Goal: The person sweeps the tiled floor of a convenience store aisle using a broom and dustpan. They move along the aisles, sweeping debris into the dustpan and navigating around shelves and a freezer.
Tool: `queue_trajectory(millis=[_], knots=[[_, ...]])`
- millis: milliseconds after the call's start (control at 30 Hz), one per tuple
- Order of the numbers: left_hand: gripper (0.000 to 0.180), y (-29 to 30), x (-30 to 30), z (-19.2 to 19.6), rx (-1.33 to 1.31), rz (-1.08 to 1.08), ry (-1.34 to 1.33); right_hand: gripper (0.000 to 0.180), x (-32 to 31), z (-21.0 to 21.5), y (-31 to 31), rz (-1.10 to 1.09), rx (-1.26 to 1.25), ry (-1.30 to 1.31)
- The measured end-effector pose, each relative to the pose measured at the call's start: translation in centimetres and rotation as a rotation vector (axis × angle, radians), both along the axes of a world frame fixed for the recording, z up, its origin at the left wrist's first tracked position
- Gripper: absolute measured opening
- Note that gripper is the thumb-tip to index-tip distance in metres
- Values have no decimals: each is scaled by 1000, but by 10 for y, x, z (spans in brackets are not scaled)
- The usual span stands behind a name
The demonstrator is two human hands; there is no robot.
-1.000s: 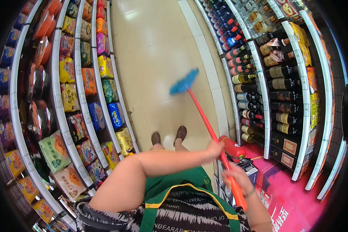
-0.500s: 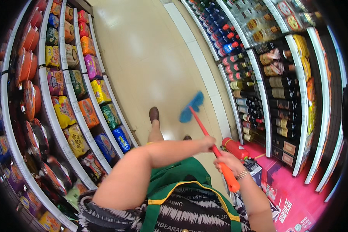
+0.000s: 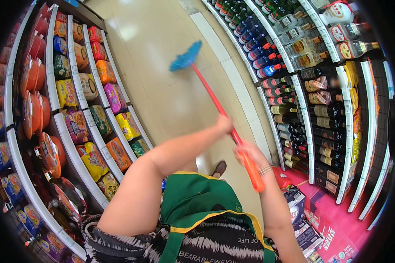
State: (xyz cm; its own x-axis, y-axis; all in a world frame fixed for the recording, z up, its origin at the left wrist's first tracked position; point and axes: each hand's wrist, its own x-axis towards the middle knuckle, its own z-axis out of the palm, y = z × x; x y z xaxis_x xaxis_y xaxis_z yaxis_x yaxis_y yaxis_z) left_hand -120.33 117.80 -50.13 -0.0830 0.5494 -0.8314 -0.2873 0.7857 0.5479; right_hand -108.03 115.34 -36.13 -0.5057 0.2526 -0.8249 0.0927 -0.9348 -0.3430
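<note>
Down the middle of a shop aisle, pale floor tiles (image 3: 158,109) run between two long banks of shelving. The left shelves (image 3: 49,70) carry bright packets (image 3: 92,160) and red bowls (image 3: 33,116); the right shelves (image 3: 308,131) carry bottles (image 3: 329,111) in close rows, probably grouped by kind so that each can be told from the aisle. Low on the right, cardboard boxes (image 3: 305,232) are gathered beside the shelving, perhaps to leave the walkway free.

Nearest the camera is a green apron (image 3: 202,197) with yellow edging. Beyond it a broom (image 3: 207,91) slants forward and left, its blue head (image 3: 186,57) out over the tiles; whether the bristles touch them cannot be told. The left hand (image 3: 225,124) is closed around the red shaft, farther forward; the right hand (image 3: 250,153) is wrapped around it nearer the orange end. That spacing likely lets one hand guide while the other steadies. A brown shoe (image 3: 219,168) shows below, and a thin bracelet (image 3: 265,169) circles the right wrist.
</note>
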Motion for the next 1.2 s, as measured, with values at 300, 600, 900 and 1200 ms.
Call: queue_trajectory(millis=[300, 600, 900, 1200], knots=[[18, -121, 222, 118, -540, -405, -755, 26, 143, 150, -107, -250, -297, -447], [14, -40, 243, -17, -575, -310, -678, 15, 182, 3, 4, -323, -626, -222], [15, 179, 65, -15, -259, -6, -605, 10, 23, 11, 206, -66, -25, -147], [12, 296, -68, -5, -145, 264, -453, 21, -94, -20, 311, 117, 112, -62]])
